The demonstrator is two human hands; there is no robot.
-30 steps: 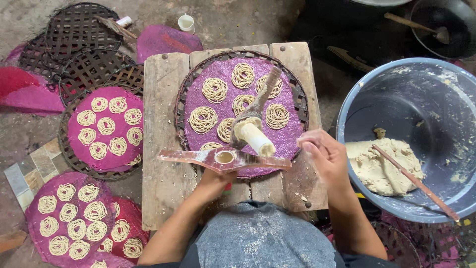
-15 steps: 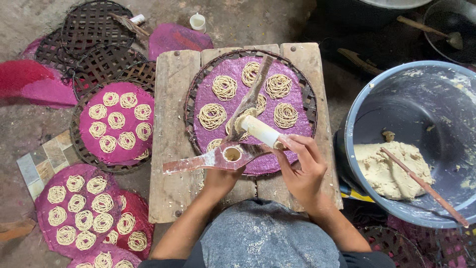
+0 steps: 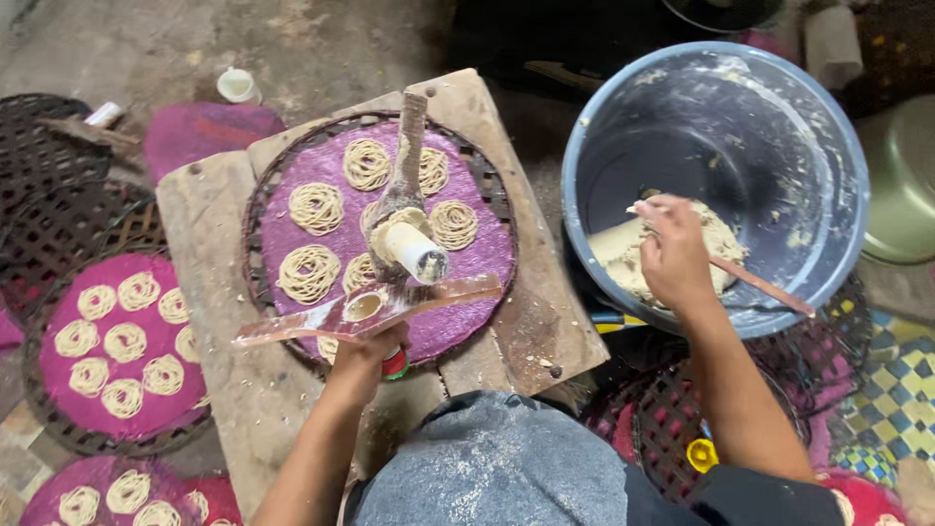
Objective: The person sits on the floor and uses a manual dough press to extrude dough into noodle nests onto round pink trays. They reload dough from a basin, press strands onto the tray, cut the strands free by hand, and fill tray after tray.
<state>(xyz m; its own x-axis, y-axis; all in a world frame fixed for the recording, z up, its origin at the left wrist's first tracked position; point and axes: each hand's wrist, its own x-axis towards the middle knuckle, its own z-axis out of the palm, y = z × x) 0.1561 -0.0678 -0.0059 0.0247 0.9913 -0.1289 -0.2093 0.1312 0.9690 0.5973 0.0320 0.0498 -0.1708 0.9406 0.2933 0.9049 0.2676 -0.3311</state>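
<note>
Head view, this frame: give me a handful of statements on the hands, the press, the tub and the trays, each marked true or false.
1. The right hand is inside the blue tub, on the dough. True.
2. The left hand rests flat on the bare wooden board. False: it holds the wooden press from below, above the tray.
3. The purple mat under the press carries coiled noodle nests. True.
4. The blue tub is full of dough to its rim. False: only a lump lies at the bottom; the walls are smeared.
5. The round tray at the left has no nests on it. False: it carries several.
</note>
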